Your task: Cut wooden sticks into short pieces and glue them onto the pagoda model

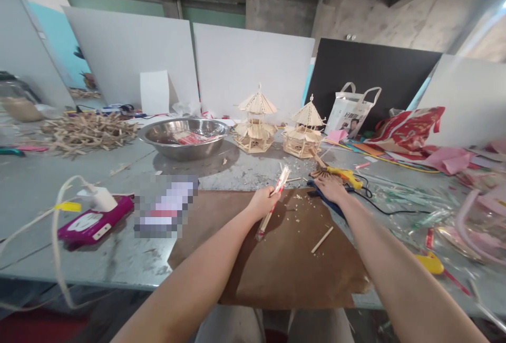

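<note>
My left hand (pixel 264 202) is closed around a bundle of wrapped disposable chopsticks (pixel 269 215), held at a slant over a brown board (pixel 261 264). The clear wrapper has red print, and pale stick ends show at the top. My right hand (pixel 329 186) rests with fingers stretched out on a dark blue cloth (pixel 336 209) at the board's far right corner. Beside it lies a yellow glue gun (pixel 346 177) with a black cord. A single loose stick (pixel 322 239) and pale wood crumbs lie on the board.
Two small stick-built pavilions (pixel 255 135) (pixel 303 135) stand at the back. Left of them is a steel basin (pixel 184 148) with red-printed packets. A purple power strip (pixel 97 222) and a blurred-out phone (pixel 168 206) lie at left. Plastic scraps (pixel 422 201) clutter the right.
</note>
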Tool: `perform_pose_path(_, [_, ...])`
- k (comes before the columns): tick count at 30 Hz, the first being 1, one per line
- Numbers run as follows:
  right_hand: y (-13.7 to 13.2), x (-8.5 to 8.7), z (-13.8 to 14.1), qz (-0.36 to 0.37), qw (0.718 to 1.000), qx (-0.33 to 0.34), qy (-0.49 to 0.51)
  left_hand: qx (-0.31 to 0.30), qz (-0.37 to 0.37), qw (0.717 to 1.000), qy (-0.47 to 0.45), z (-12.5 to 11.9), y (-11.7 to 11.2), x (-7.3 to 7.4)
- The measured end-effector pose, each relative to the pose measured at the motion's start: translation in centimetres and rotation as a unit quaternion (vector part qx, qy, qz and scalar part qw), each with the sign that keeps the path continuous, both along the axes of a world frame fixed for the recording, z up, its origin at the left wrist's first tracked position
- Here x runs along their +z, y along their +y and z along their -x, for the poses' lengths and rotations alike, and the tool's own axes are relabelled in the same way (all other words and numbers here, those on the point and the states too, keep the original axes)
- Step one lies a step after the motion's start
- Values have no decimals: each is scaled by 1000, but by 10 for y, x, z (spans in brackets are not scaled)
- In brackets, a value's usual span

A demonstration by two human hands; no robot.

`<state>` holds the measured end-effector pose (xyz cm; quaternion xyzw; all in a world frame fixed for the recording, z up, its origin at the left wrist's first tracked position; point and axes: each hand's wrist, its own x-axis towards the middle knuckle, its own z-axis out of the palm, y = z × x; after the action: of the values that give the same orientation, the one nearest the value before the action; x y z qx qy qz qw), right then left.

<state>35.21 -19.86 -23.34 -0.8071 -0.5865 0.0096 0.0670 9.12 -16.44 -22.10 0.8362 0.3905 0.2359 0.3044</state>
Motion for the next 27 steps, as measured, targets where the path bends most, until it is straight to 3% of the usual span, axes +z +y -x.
perform_pose_path(13, [-21,7,-17,24,997,-68,-12,-13,6,1000,-22,0,0,-3])
perform_pose_path(27, [-41,9,-29,27,996,-81,-37,-2,13,1000,-18,2,-2,0])
